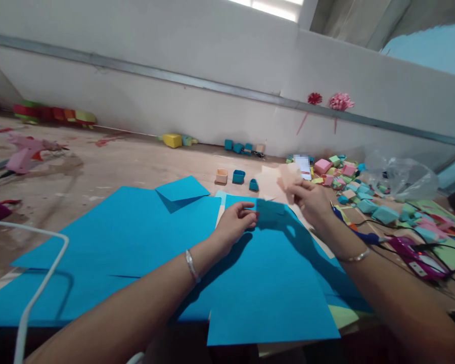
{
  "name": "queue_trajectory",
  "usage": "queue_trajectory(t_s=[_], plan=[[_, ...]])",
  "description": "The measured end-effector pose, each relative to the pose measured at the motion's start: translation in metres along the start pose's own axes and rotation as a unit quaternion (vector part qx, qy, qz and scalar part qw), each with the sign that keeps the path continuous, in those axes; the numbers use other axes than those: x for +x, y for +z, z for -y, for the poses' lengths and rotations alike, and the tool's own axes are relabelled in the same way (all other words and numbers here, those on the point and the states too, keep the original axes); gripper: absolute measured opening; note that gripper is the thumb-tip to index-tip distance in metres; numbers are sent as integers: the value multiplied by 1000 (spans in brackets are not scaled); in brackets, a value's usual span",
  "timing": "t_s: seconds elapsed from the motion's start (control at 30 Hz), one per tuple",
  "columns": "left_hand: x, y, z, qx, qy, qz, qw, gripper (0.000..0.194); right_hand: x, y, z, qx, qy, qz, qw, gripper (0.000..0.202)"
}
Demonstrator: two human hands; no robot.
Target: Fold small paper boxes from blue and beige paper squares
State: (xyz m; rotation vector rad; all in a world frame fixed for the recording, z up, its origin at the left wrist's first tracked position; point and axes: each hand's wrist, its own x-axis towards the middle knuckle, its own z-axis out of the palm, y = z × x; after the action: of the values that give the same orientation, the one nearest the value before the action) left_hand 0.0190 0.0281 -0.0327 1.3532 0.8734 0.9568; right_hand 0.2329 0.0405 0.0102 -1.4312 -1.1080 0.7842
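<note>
Blue paper sheets (136,242) cover the front of the table. Over them is my left hand (237,222), its fingers curled toward the thumb beside a small blue paper piece (271,208); whether it grips that piece is unclear. My right hand (309,199) pinches a peach paper piece (289,176) above other peach sheets (267,182). Behind the hands stand a small peach paper box (222,176) and two small blue ones, one (238,176) in the middle and one (254,185) nearer the peach sheets. A folded blue sheet (184,189) lies at the back of the large sheets.
A pink glue gun (25,151) lies at the left, near a white cable (41,288). Many small paper boxes (364,189), a phone (303,167), a plastic bag (405,177) and a purple power strip (417,258) occupy the right. Paper flowers (341,101) rest against the wall.
</note>
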Motion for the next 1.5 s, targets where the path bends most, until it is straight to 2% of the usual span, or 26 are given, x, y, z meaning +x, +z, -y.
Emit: queue_trajectory(t_s=[0.1, 0.13, 0.2, 0.27, 0.37, 0.53, 0.63, 0.67, 0.73, 0.8, 0.83, 0.9, 0.97, 1.03, 1.2, 1.27, 1.33, 1.4, 1.5], plan=[[-5, -3, -2, 131, 60, 60, 988, 23, 43, -27, 8, -122, 21, -60, 991, 21], [-7, -4, -2, 199, 95, 99, 970, 30, 54, -35, 9, -165, 39, -66, 983, 25], [-11, -6, -3, 341, 157, 180, 909, 53, 73, -47, 8, -242, 81, -70, 964, 33], [-13, -8, -3, 426, 180, 225, 858, 69, 84, -54, 5, -306, 113, -60, 944, 36], [-13, -11, -2, 460, 183, 239, 835, 69, 93, -58, -1, -379, 122, -42, 916, 37], [-12, -11, 0, 454, 180, 240, 839, 68, 91, -54, 1, -437, 56, -36, 897, 36], [-12, -8, -1, 430, 182, 214, 858, 60, 69, -44, 7, -428, -4, 6, 904, 21], [-11, -7, -2, 412, 179, 183, 874, 53, 57, -38, 8, -417, -23, 34, 908, 16], [-9, -6, -4, 363, 165, 82, 913, 40, 27, -27, 8, -382, -62, 114, 915, 9], [-5, -5, -6, 305, 140, -20, 942, 37, -5, -15, 6, -350, -86, 189, 914, 9], [-3, -5, -6, 273, 128, -47, 952, 39, -20, -9, 4, -336, -96, 217, 911, 9], [0, -5, -6, 213, 99, -41, 971, 37, -43, 0, -2, -317, -115, 249, 908, 15], [1, -5, -5, 176, 71, -7, 982, 20, -55, 6, -8, -296, -136, 264, 908, 23], [0, -5, -4, 170, 52, 5, 984, 10, -60, 8, -15, -278, -164, 271, 907, 26], [-4, -2, -9, 141, -24, 8, 990, 9, -63, 8, -21, -260, -219, 255, 905, 26], [-5, 0, -12, 128, -51, 20, 990, 12, -63, 6, -19, -261, -217, 241, 909, 25], [-4, 1, -13, 134, -51, 12, 990, 15, -59, 2, -16, -279, -198, 225, 912, 23], [-2, -1, -13, 151, -32, -20, 988, 18, -49, -4, -17, -310, -173, 179, 917, 23], [5, -10, -14, 185, 3, -80, 979, 25, -25, -19, -27, -353, -145, 51, 923, 28]])
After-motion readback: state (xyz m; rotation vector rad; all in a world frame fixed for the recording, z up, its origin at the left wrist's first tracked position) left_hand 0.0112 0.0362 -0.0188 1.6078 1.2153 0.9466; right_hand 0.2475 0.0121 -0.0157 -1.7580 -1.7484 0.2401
